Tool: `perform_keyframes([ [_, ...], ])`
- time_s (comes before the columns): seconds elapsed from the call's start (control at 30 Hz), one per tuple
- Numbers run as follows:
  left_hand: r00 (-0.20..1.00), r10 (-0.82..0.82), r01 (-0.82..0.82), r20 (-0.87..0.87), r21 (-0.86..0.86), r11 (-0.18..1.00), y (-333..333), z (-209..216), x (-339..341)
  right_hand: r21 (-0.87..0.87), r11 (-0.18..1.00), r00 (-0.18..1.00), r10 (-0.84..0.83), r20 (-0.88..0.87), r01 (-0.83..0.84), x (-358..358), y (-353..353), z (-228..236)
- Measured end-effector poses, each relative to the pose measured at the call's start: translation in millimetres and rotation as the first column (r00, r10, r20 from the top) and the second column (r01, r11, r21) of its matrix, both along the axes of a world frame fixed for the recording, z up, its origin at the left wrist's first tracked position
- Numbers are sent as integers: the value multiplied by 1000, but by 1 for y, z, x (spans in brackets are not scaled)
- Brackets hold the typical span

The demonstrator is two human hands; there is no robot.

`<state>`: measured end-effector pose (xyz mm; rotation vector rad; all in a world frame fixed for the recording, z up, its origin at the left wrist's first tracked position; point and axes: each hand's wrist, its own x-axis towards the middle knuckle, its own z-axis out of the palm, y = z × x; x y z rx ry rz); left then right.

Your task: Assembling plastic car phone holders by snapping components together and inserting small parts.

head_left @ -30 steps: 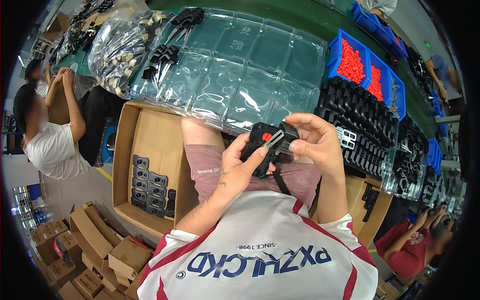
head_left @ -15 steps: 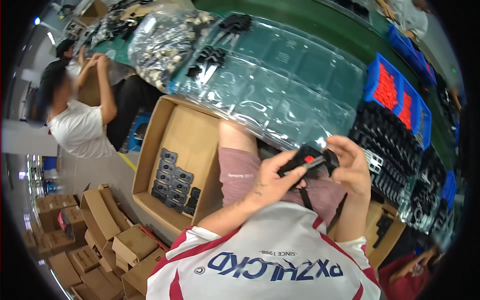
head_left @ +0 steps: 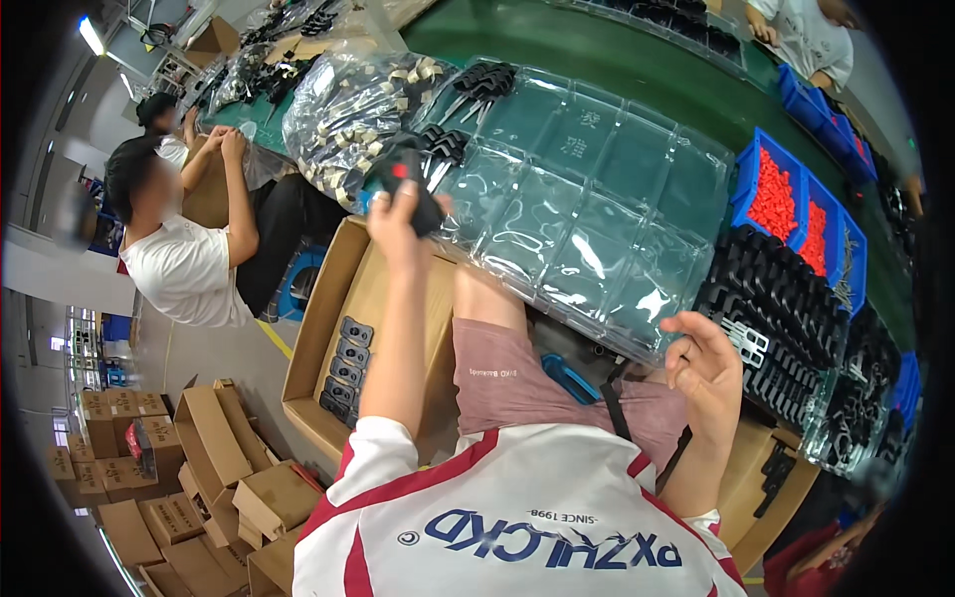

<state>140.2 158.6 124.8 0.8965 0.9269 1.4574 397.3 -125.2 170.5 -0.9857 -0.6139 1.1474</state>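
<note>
My left hand (head_left: 396,221) is raised over the far edge of the cardboard box at my left, gripping a black plastic part with a red spot (head_left: 426,204), slightly blurred by motion. Close by lies a stack of black, metal-pronged pieces (head_left: 445,146) at the left end of the clear plastic tray (head_left: 587,149). My right hand (head_left: 704,373) hovers by the tray's near right corner. Its fingers are loosely curled and apart, with nothing visible in them. Inside the open cardboard box (head_left: 373,284), several dark flat parts (head_left: 348,368) lie in rows.
Blue bins (head_left: 746,179) of red pieces (head_left: 771,194) stand at the right, beside rows of black curved parts (head_left: 766,269). A clear bag of metal-pronged pieces (head_left: 343,114) lies far left. A person in white (head_left: 194,264) sits at the left; cartons (head_left: 214,438) are piled behind.
My left hand has swung up and left from above my lap, carrying the black part. My right hand has come away from that part and stays at the right, lower. The view has shifted slightly.
</note>
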Motion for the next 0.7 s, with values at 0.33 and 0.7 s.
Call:
perform_keyframes([
  [0.33,972,202,-208,-119,-42,977,71,-30,-43,-33,999,999,42,33,-41,-1,-3,3],
  [0.7,953,-301,301,18,6,954,-94,75,61,53,998,999,39,-5,-38,-19,57,4],
])
